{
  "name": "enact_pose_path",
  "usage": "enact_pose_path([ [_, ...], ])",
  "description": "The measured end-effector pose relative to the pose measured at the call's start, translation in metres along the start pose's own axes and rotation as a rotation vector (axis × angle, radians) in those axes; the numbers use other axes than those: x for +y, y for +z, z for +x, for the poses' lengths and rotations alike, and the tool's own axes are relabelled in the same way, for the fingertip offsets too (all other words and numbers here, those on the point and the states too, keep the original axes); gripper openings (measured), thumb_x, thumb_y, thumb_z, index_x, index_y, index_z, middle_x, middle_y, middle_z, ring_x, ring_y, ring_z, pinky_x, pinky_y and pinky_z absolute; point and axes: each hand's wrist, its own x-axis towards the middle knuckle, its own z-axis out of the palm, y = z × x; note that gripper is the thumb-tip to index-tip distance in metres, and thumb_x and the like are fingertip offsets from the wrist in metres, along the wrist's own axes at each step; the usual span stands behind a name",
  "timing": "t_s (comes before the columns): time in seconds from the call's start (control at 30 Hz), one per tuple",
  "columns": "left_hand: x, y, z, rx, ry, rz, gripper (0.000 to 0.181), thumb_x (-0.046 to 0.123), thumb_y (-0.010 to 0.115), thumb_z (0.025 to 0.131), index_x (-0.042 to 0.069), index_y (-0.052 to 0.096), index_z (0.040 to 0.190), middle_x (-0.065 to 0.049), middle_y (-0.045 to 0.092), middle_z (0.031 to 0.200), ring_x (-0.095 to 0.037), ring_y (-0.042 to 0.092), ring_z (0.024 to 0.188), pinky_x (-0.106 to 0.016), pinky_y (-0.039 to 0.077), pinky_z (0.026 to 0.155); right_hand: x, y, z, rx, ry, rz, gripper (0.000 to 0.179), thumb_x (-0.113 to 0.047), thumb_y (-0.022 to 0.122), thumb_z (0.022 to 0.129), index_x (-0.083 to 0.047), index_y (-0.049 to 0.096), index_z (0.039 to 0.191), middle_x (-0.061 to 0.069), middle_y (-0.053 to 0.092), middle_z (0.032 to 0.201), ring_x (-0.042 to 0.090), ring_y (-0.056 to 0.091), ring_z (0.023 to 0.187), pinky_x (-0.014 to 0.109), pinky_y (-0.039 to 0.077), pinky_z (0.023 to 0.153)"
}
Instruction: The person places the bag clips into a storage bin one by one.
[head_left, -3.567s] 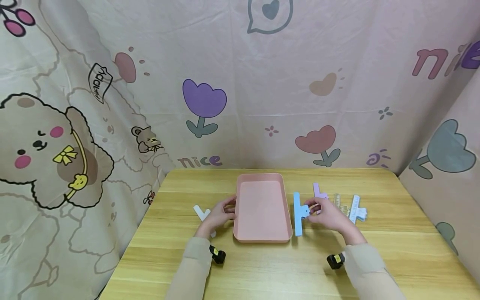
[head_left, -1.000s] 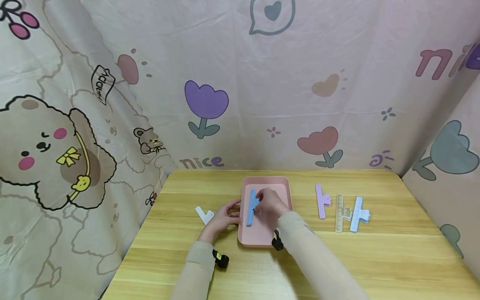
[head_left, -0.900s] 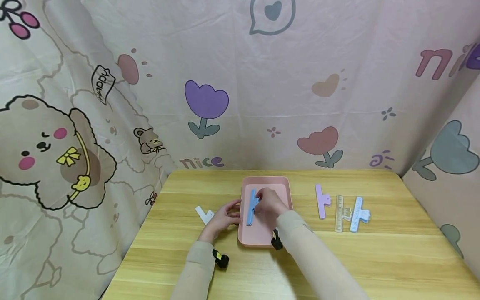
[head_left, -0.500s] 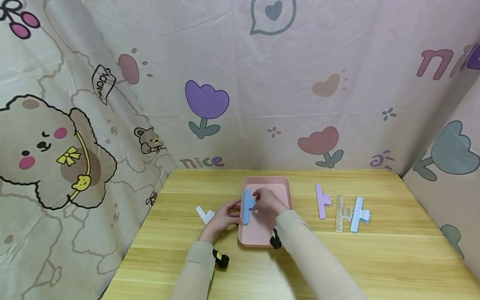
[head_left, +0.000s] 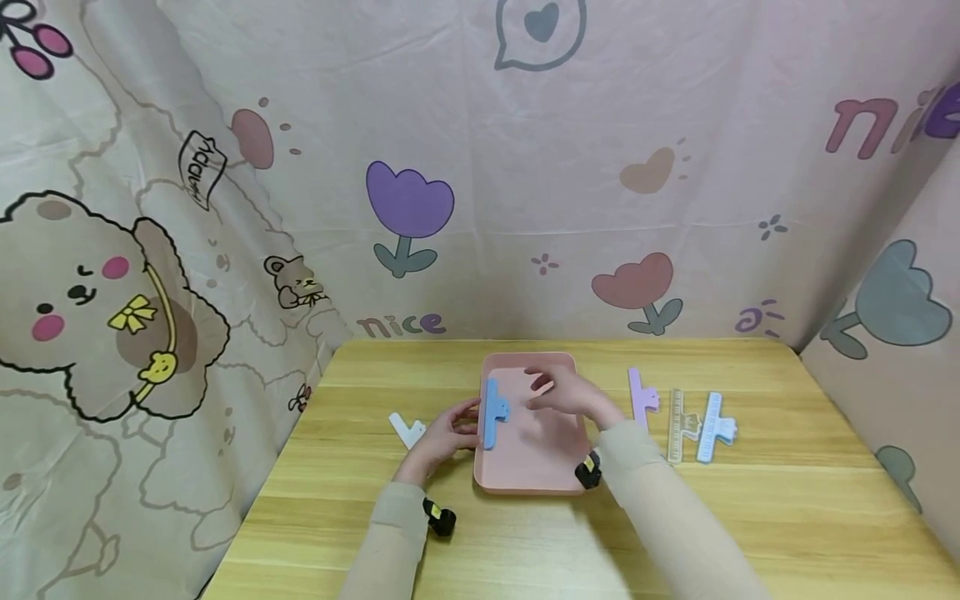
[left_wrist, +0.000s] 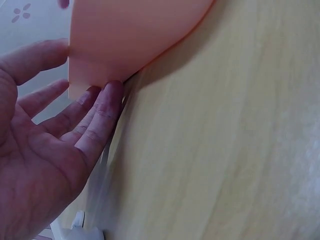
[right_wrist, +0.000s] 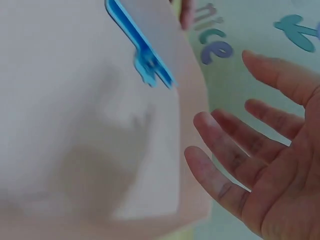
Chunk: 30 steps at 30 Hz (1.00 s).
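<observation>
Blue clip (head_left: 491,414) is seen lying inside a pink tray (head_left: 528,473), along its left wall, with the tab turned toward the tray's middle; whether that wall is touched cannot be told; above the tray, the person's right grip (head_left: 567,393) is held with fingers loosely spread and nothing grasped; the tray's left outer wall is touched by the fingertips of the left grip (head_left: 447,431), its fingers nearly straight and closed around nothing; on the wooden surface (head_left: 517,554), a white clip (head_left: 401,426) is partly hidden by that hand; to the tray's right, a purple clip (head_left: 635,392), its lower end covered by the right sleeve (head_left: 637,454), a clear clip (head_left: 676,427) and a pale blue clip (head_left: 707,429) are laid in a row; behind, a cloth backdrop (head_left: 510,150) is printed with tulips and hearts.
</observation>
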Motion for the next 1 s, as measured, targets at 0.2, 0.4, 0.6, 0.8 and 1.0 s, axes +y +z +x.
enact_pose_path([
  [0.2,0.0,0.0,-0.001,-0.003,0.006,-0.008,0.076,-0.008,0.069,0.085,0.0,0.032,0.151,-0.027,0.045,0.139,-0.039,0.055,0.118,-0.038,0.053,0.09,0.01,-0.022,-0.026,0.035,-0.041,0.05,0.068,-0.012,0.076,0.086,-0.006,0.043,0.145,0.02,0.054,0.129,0.035,0.061,0.108,0.044,0.053,0.09],
  [0.4,0.001,0.0,-0.001,-0.006,0.001,-0.012,0.076,-0.008,0.069,0.085,0.0,0.031,0.151,-0.028,0.044,0.14,-0.041,0.054,0.119,-0.037,0.052,0.09,0.027,-0.044,-0.052,0.102,0.007,0.131,0.07,-0.015,0.075,0.088,-0.003,0.04,0.147,0.025,0.054,0.127,0.036,0.061,0.109,0.046,0.052,0.09],
  [0.6,0.003,0.001,-0.002,-0.003,0.004,-0.009,0.076,-0.008,0.068,0.086,-0.001,0.031,0.151,-0.028,0.044,0.14,-0.043,0.053,0.119,-0.038,0.053,0.09,0.049,-0.063,-0.074,0.207,0.023,0.149,0.07,-0.015,0.071,0.091,0.002,0.035,0.148,0.029,0.047,0.134,0.047,0.049,0.122,0.054,0.045,0.098],
  [0.8,0.003,0.001,-0.003,0.005,0.012,-0.001,0.077,-0.01,0.068,0.085,-0.002,0.03,0.151,-0.03,0.043,0.139,-0.045,0.052,0.12,-0.039,0.053,0.09,0.067,-0.075,-0.088,0.328,0.128,0.194,0.077,-0.017,0.07,0.092,0.001,0.025,0.152,0.031,0.033,0.147,0.051,0.031,0.135,0.059,0.037,0.104],
  [1.0,0.001,0.0,-0.002,0.005,0.013,0.003,0.076,-0.01,0.068,0.085,-0.002,0.03,0.151,-0.029,0.044,0.139,-0.044,0.053,0.119,-0.04,0.052,0.091,0.088,-0.08,-0.095,0.357,0.216,0.175,0.083,-0.016,0.067,0.094,0.002,0.013,0.154,0.035,0.017,0.153,0.056,0.019,0.137,0.063,0.029,0.107],
])
